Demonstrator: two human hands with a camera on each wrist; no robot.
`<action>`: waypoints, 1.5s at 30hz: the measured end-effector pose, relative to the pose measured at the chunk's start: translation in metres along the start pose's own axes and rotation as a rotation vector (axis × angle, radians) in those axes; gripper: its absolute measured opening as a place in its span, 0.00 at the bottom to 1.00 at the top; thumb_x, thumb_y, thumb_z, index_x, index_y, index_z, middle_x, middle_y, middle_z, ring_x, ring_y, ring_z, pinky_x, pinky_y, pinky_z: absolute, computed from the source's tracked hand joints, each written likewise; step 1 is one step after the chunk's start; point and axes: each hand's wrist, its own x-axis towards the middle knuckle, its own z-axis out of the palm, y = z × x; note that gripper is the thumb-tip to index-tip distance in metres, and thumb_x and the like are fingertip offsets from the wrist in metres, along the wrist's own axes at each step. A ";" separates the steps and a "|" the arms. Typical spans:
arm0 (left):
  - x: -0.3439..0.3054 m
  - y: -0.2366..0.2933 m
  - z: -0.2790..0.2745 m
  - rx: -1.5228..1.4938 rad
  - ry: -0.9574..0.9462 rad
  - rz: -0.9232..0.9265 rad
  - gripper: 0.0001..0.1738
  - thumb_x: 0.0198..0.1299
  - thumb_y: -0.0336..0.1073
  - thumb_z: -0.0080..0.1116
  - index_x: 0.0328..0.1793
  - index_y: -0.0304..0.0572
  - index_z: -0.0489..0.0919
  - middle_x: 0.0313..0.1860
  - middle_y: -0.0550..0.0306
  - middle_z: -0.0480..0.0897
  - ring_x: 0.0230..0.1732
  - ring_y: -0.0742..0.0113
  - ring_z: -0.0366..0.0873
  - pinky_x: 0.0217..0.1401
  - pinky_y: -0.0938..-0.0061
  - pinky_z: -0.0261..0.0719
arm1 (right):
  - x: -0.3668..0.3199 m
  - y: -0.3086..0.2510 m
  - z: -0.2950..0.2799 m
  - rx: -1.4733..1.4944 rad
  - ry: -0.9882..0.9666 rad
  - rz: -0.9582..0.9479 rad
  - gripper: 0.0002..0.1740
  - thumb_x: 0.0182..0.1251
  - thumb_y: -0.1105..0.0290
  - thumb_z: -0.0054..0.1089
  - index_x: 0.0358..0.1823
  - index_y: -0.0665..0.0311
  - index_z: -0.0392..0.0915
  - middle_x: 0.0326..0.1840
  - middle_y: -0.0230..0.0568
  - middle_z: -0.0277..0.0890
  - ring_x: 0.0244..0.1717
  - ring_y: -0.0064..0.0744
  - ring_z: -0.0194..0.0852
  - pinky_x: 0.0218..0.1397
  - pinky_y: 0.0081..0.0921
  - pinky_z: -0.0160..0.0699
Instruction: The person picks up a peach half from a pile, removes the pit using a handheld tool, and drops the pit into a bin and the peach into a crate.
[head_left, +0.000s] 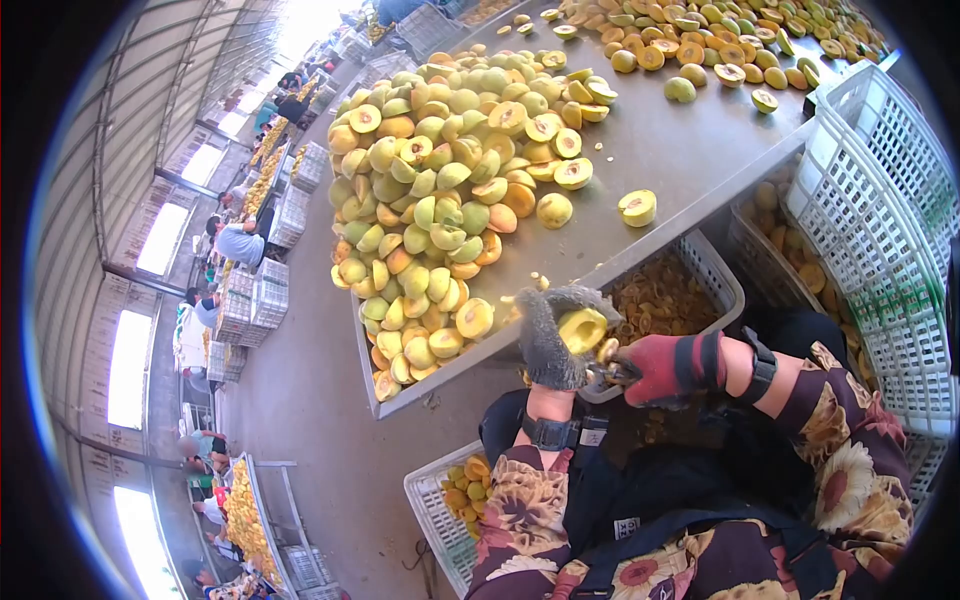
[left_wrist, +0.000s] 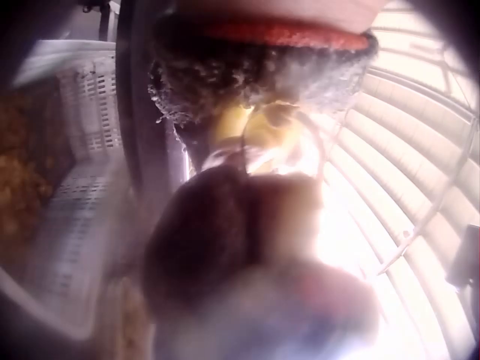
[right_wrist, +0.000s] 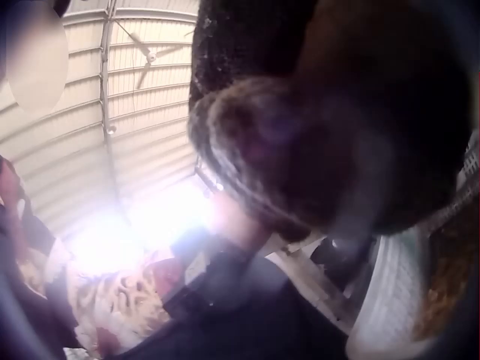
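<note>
In the head view the left hand (head_left: 552, 338), in a grey fuzzy glove, grips a yellow-green fruit half (head_left: 582, 330) with its hollow facing up. Against it, the right hand (head_left: 672, 369), in a red and black glove, holds a small tool (head_left: 612, 370) whose shape is partly hidden by the fingers. The left wrist view shows the grey glove (left_wrist: 262, 79) over the yellow fruit (left_wrist: 259, 131), blurred. Dark and blurred, the right glove (right_wrist: 300, 142) fills much of the right wrist view.
Halved fruit (head_left: 430, 200) is heaped on the metal table (head_left: 690, 150). Below its edge sits a crate (head_left: 728, 290) of scraps. White crates (head_left: 870, 220) stand at right, another crate (head_left: 425, 490) with fruit at lower left. People work at further tables in the background.
</note>
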 end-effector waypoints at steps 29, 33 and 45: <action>0.135 0.066 0.068 2.009 -0.023 -0.029 0.49 0.50 0.63 0.62 0.75 0.49 0.59 0.70 0.34 0.63 0.70 0.43 0.63 0.70 0.59 0.64 | 0.007 0.038 0.014 -0.493 0.542 0.089 0.11 0.59 0.66 0.50 0.40 0.65 0.70 0.23 0.48 0.78 0.26 0.52 0.80 0.27 0.45 0.76; 0.189 0.038 0.055 2.140 -0.071 -0.104 0.52 0.45 0.64 0.64 0.75 0.53 0.59 0.71 0.35 0.61 0.69 0.42 0.64 0.69 0.59 0.64 | -0.005 0.028 -0.005 -0.430 0.370 0.204 0.17 0.69 0.65 0.41 0.50 0.68 0.71 0.34 0.51 0.82 0.37 0.55 0.82 0.38 0.47 0.78; 0.031 0.079 0.007 1.747 -0.271 0.767 0.26 0.59 0.38 0.60 0.63 0.41 0.70 0.50 0.48 0.79 0.41 0.52 0.80 0.50 0.59 0.80 | -0.015 0.007 -0.006 -0.286 0.679 -0.089 0.20 0.57 0.61 0.59 0.43 0.68 0.68 0.25 0.54 0.77 0.30 0.57 0.78 0.33 0.47 0.77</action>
